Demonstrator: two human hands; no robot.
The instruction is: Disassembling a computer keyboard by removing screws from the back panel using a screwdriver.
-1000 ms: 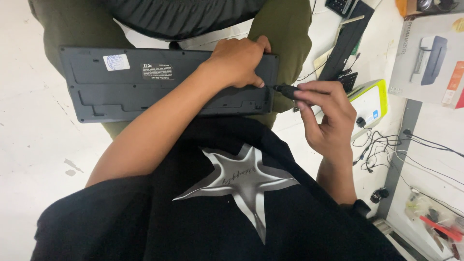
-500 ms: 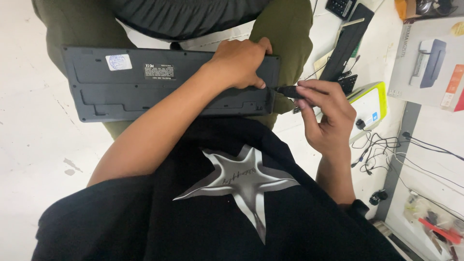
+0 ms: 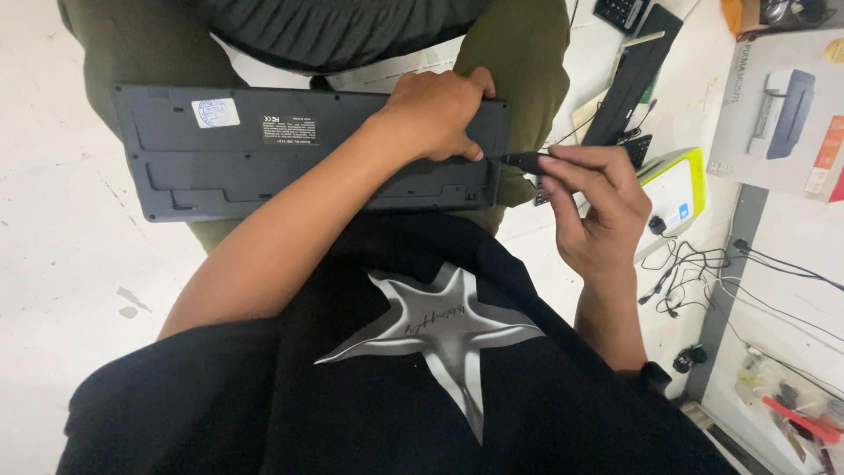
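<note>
Floor [image 3: 53, 264], pale and scuffed, fills the left of your view, with your black shirt [image 3: 422, 387] and its silver star low in front. Across your lap, on green trousers [image 3: 527, 53], lies the keyboard [image 3: 264, 158], dark grey, turned underside up, two stickers near its upper left. Your left hand [image 3: 435, 114] presses on its right end, fingers [image 3: 479, 84] curled together over the far edge, thumb down on the back panel. Your right hand [image 3: 589, 207] sits just beside that end, its fingers pinched tight on a black screwdriver [image 3: 523, 162], which points left with its tip at the keyboard's right edge, near your left thumb. To the right, on the floor, lie a pale box [image 3: 778, 114] with a printed device, a white box with a lime rim [image 3: 673, 189], a second dark keyboard [image 3: 637, 75] lying slantwise, and a loose tangle of cables [image 3: 694, 268]. Red-handled tools [image 3: 800, 418] show at the lower right corner, too small to tell apart.
</note>
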